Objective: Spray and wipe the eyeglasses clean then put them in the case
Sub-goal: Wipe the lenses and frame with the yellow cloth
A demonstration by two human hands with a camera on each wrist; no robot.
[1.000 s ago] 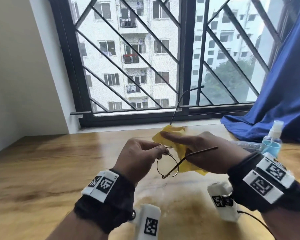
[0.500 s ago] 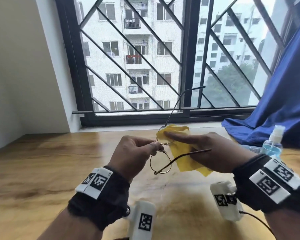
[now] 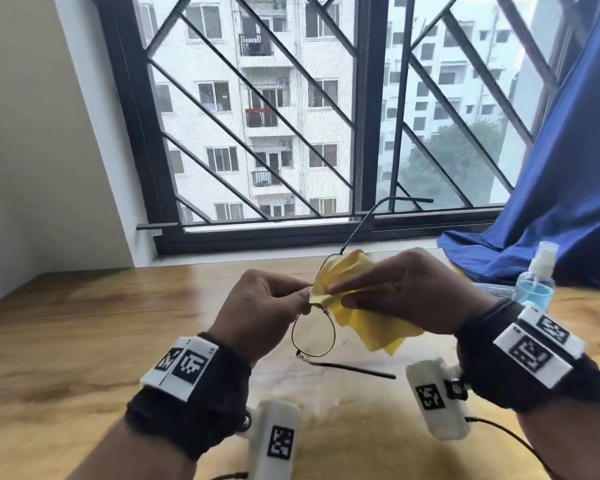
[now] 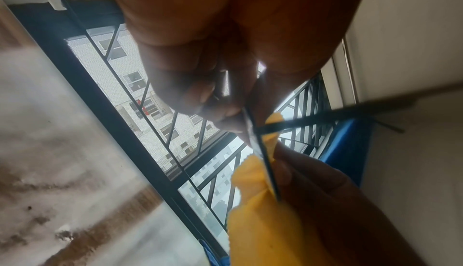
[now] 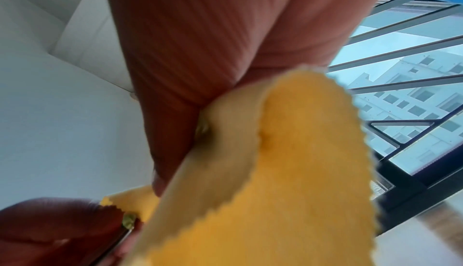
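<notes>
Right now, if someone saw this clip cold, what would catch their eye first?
The yellow cloth, pinched over one lens by the right hand at centre frame above the wooden table. Beside it the left hand pinches the thin-rimmed eyeglasses near the bridge, one bare lens hanging below. A blue spray bottle stands at the right, near the blue curtain.
</notes>
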